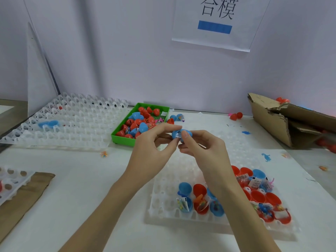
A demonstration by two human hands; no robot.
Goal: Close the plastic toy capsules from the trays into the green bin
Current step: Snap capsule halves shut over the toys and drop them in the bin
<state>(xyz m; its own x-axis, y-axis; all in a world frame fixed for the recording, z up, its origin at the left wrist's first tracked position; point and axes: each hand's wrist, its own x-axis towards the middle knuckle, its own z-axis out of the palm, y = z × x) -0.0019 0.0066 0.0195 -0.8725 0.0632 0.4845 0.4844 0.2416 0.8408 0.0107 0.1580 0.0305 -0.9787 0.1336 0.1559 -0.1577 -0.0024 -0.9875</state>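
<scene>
White table [91, 170] under a pale wall carries the work, and above its middle a blue capsule [179, 134] is held in the air by both hands. Left hand [152, 148] pinches it from the left with thumb and curled fingers; right hand [201, 148] pinches it from the right, a fingertip lying over the top — a bit of clear wrapper shows at the seam. Just behind the hands, toward the far edge, stands the green bin [123, 139], filled with red and blue capsules. Under the right forearm lies a white tray [163, 206] near the front edge, holding open red and blue capsule halves [200, 200] with small toys in packets. Another white tray [76, 122] — mostly bare cells — leans at the far left corner. Torn cardboard box [283, 120] sits at the right edge.
</scene>
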